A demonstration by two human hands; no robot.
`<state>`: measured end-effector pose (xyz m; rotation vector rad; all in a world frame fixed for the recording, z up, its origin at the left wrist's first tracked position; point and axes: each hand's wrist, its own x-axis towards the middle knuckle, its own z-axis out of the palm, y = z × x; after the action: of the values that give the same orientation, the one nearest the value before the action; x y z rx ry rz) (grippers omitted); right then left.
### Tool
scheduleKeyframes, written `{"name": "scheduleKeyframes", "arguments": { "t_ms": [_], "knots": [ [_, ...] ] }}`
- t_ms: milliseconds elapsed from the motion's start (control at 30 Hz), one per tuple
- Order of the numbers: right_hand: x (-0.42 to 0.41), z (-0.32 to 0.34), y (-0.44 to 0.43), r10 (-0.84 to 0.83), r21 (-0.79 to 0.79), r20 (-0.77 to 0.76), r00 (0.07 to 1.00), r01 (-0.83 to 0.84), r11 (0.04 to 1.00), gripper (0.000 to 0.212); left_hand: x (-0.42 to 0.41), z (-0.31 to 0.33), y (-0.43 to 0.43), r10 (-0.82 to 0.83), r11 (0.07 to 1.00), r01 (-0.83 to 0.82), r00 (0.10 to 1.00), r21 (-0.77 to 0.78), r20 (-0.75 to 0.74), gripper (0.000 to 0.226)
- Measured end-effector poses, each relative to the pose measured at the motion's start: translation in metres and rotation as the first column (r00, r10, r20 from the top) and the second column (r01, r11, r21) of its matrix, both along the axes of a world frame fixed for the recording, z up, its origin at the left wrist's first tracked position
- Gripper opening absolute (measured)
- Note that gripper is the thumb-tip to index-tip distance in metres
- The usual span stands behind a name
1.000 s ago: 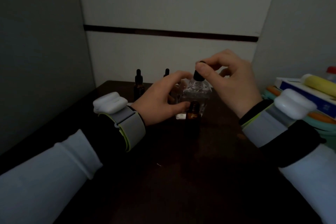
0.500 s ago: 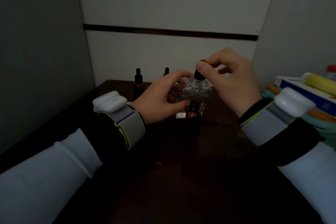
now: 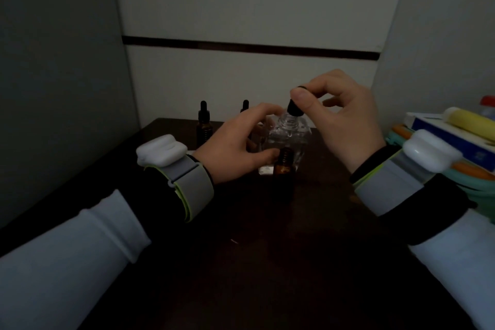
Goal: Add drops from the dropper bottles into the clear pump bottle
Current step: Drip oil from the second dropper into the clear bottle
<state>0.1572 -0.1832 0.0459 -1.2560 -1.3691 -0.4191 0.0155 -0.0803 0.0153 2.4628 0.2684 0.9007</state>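
Left grip curled low, right grip raised beside it, pinching

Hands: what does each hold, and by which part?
The right hand pinches the dropper by its black bulb; the left hand grips the clear pump bottle by its side.

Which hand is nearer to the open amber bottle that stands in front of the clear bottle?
Left. The left hand grips the clear bottle, its thumb right beside the neck of the amber bottle. The right hand is higher up, over the clear bottle, pinching the dropper.
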Motion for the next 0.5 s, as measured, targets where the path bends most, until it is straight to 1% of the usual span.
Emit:
{"name": "scheduleKeyframes", "arguments": {
  "t_ms": [100, 200, 300, 400, 500],
  "knots": [
    [-0.001, 0.006, -0.003, 0.025, 0.138, -0.091, 0.996, -0.012, 0.990, 0.008, 0.000, 0.000, 0.001, 0.010, 1.000, -0.010, 1.000, 0.002, -0.005, 0.056],
    [-0.002, 0.013, -0.009, 0.069, 0.252, -0.133, 0.989, -0.034, 0.967, 0.006, -0.001, 0.000, 0.001, 0.005, 1.000, -0.005, 1.000, -0.002, -0.001, 0.056],
    [-0.004, 0.013, -0.010, 0.104, 0.221, -0.145, 0.984, -0.070, 0.973, 0.009, -0.001, 0.001, 0.001, -0.005, 1.000, 0.005, 1.000, -0.003, -0.003, 0.056],
    [-0.006, 0.008, -0.007, 0.116, 0.147, -0.109, 0.987, -0.100, 0.984, 0.010, -0.002, 0.001, 0.001, 0.005, 1.000, -0.005, 1.000, -0.008, -0.012, 0.056],
    [-0.008, 0.005, -0.005, 0.128, 0.110, -0.086, 0.988, -0.119, 0.987, 0.010, -0.002, 0.002, 0.000, 0.002, 1.000, -0.002, 1.000, -0.009, -0.007, 0.056]
  ]
}}
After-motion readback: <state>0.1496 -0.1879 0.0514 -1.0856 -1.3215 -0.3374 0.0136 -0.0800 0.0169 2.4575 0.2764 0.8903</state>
